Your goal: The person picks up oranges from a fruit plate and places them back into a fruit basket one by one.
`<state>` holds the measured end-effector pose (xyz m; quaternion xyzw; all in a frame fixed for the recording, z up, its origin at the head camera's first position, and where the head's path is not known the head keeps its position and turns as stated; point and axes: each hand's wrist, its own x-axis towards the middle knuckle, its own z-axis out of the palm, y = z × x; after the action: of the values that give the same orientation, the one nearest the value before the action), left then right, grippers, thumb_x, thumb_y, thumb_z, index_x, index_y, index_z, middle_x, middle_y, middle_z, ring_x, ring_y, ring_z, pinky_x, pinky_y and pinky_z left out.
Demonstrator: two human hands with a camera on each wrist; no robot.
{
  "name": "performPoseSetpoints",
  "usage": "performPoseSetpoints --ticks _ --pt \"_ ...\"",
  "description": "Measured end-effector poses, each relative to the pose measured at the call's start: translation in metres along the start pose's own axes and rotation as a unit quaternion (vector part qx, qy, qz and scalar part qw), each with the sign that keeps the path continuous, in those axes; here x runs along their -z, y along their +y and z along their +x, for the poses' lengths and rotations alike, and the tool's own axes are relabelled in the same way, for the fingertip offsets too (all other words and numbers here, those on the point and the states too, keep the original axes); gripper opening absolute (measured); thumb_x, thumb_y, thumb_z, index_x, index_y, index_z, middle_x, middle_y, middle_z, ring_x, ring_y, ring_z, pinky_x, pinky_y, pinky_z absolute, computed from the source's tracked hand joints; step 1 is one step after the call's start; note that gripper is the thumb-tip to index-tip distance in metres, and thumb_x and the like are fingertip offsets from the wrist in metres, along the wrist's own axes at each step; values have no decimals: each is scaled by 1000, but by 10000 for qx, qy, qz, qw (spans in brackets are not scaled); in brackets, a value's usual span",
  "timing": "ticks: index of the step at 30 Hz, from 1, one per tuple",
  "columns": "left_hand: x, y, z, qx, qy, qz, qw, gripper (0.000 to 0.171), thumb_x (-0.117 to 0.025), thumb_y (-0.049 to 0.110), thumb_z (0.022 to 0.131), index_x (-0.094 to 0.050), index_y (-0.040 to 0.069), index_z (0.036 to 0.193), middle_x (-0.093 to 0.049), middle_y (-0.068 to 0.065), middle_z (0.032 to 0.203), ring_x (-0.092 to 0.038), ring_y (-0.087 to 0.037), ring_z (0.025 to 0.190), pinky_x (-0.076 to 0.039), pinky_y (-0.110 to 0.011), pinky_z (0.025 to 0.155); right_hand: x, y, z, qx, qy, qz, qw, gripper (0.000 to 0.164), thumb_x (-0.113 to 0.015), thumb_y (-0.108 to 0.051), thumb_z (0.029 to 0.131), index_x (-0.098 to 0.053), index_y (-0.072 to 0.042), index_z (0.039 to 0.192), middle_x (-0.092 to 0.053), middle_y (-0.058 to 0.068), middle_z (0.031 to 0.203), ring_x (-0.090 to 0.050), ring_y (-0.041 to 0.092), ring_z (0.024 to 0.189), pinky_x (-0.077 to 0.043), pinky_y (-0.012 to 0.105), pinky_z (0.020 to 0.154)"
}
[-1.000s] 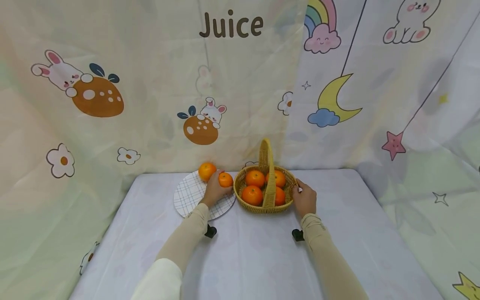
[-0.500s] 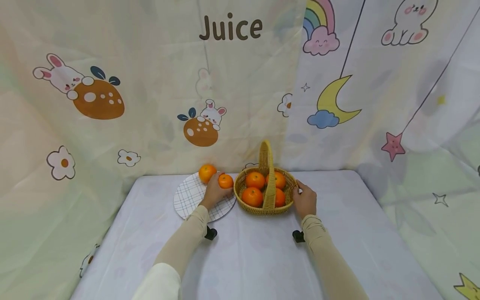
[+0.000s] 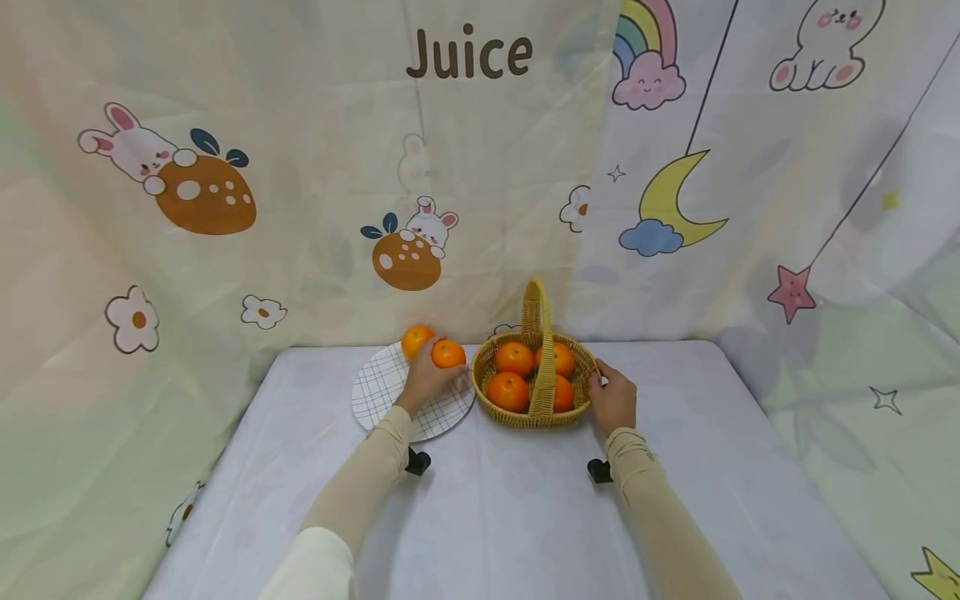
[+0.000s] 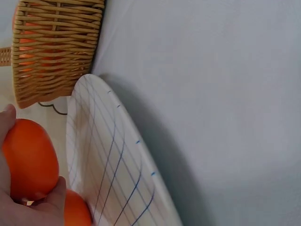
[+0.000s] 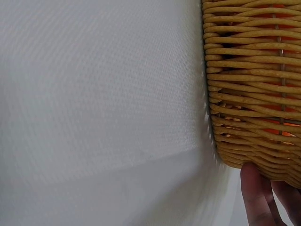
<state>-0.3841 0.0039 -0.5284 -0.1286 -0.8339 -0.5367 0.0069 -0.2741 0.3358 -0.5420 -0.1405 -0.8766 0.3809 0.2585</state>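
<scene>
By the table's back edge, our left hand gripped 1 orange above the plate; our right hand pinched the basket, which seemed best held steady.

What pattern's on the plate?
The plate is white with crossing blue lines, clearest in the left wrist view.

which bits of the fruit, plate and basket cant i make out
Head view: part of the plate, behind the left hand.
Head view: parts of the near right orange and far right orange in the basket, behind its handle.
Left wrist view: part of the lower orange, behind the left hand and cut by the bottom edge.
Right wrist view: part of the basket, cut by top and right edges.
</scene>
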Motion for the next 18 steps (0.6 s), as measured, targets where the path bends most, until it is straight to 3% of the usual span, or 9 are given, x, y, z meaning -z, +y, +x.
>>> performPoseSetpoints --ticks 8,18 --pt "5 14 7 -103 64 -59 9999 85 -84 32 77 -39 8 146 -45 -8 139 -51 -29 118 -45 -47 99 0 1 1 -44 -71 -5 10000 37 -55 -9 95 -60 -1 131 -68 22 112 -52 19 54 -43 27 44" --pt "-6 38 6 -369 -100 -152 9992 83 -85 38 74 -44 16 143 -47 -4 140 -51 -26 119 -46 -46 98 0 -1 0 -143 -108 -97 9998 38 -55 -12 96 -60 -2 132 -69 20 109 -51 18 54 -43 27 45"
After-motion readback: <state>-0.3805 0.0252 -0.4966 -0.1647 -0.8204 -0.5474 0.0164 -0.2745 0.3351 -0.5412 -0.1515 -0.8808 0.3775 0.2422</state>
